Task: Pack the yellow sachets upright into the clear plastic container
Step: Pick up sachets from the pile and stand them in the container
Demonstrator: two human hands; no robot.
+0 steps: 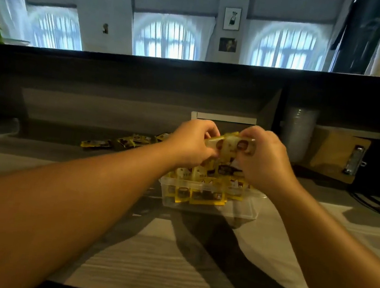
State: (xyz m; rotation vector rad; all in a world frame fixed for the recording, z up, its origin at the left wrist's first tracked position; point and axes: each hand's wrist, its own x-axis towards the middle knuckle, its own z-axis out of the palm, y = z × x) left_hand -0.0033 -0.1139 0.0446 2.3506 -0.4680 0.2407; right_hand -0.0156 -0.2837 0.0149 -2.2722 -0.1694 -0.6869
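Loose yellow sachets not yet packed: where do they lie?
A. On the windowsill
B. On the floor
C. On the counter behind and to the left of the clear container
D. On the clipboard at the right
C: the loose sachets lie scattered on the counter, behind and left of the clear container.

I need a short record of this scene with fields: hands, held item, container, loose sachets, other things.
left hand: grips held sachets
right hand: grips held sachets
held sachets: small bunch, above the container
clear plastic container: on the counter, sachets standing inside, space at its right end
loose sachets: lying on the counter, behind left
clipboard: leaning at right
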